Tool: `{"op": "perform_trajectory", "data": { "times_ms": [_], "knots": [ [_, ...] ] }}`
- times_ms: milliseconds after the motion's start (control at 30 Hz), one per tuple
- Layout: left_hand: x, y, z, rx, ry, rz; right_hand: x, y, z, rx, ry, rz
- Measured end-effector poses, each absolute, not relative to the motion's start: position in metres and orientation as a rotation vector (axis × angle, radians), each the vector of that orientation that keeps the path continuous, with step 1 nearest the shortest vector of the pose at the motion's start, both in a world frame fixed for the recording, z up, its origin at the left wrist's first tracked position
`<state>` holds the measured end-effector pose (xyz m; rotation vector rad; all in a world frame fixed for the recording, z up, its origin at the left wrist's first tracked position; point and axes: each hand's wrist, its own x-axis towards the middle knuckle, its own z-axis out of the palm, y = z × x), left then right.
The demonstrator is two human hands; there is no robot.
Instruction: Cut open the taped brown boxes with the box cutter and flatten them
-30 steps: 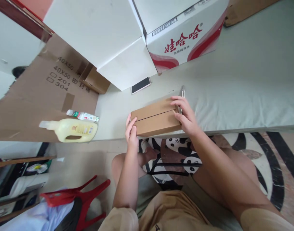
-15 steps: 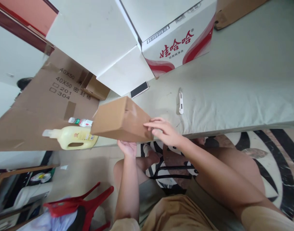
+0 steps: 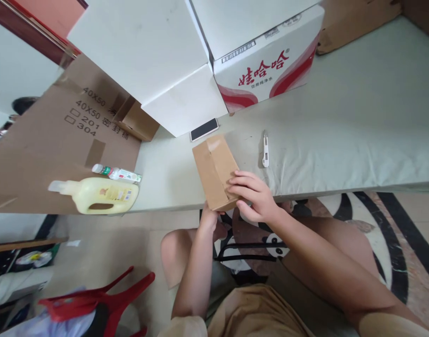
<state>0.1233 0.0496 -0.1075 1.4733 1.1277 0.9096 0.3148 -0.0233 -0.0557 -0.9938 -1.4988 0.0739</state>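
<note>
A small brown cardboard box (image 3: 218,168) with a taped seam is held tilted at the front edge of the covered table. My left hand (image 3: 210,216) supports it from below at the lower corner; most of its fingers are hidden behind the box. On the box's right side, my right hand (image 3: 255,194) has its fingers over the seam face and its thumb at the lower end. Beyond the box lies a phone (image 3: 204,129), and to the right a white utility knife (image 3: 265,149) rests on the cloth.
A white carton with red lettering (image 3: 267,77) and a plain white box (image 3: 186,100) stand at the back. To the left are a yellow jug (image 3: 105,194), a small bottle (image 3: 116,173) and a large cardboard sheet (image 3: 60,154). A red chair (image 3: 109,299) stands below left.
The box has turned and swung right, so its taped seam now faces up. My left hand has moved right with it, and my right hand has more of its fingers on the box.
</note>
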Motion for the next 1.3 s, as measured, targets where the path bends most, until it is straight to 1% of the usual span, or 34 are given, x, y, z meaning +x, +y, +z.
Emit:
{"op": "perform_trajectory", "data": {
  "times_ms": [100,200,267,367,433,500,600,700,767,867,1033,1133,1200,1300],
  "knots": [
    [0.121,0.04,-0.102,1.451,1.249,0.987,0.313,-0.023,-0.063,-1.021,-1.53,0.093],
    [0.117,0.037,-0.072,1.553,1.327,1.24,0.311,-0.022,-0.065,-1.027,-1.568,0.143],
    [0.117,0.039,-0.05,1.853,1.149,1.346,0.309,-0.022,-0.065,-1.028,-1.587,0.161],
    [0.127,0.044,-0.035,2.345,0.81,1.082,0.312,-0.023,-0.065,-0.985,-1.576,0.186],
    [0.136,0.047,-0.038,2.398,0.722,1.221,0.319,-0.02,-0.067,-1.043,-1.469,0.201],
    [0.143,0.048,-0.045,2.37,0.7,1.349,0.333,-0.014,-0.072,-1.286,-1.303,0.153],
    [0.147,0.046,-0.053,2.33,0.734,1.41,0.359,0.0,-0.079,-1.859,-1.119,0.064],
    [0.147,0.044,-0.052,2.328,0.774,1.415,0.379,0.012,-0.082,-2.295,-1.121,0.177],
    [0.146,0.043,-0.049,2.348,0.793,1.396,0.384,0.017,-0.079,-2.439,-1.188,0.283],
    [0.146,0.043,-0.048,2.366,0.798,1.38,0.383,0.022,-0.073,-2.524,-1.254,0.372],
    [0.146,0.042,-0.048,2.365,0.808,1.372,0.377,0.023,-0.062,-2.486,-1.124,0.62],
    [0.147,0.041,-0.047,2.357,0.808,1.378,0.38,0.02,-0.056,-2.246,-0.977,0.683],
    [0.148,0.04,-0.046,2.35,0.805,1.381,0.382,0.017,-0.051,-1.957,-0.884,0.639],
    [0.154,0.036,-0.043,2.341,0.812,1.374,0.376,0.004,-0.032,-1.586,-0.803,0.367]
  ]
}}
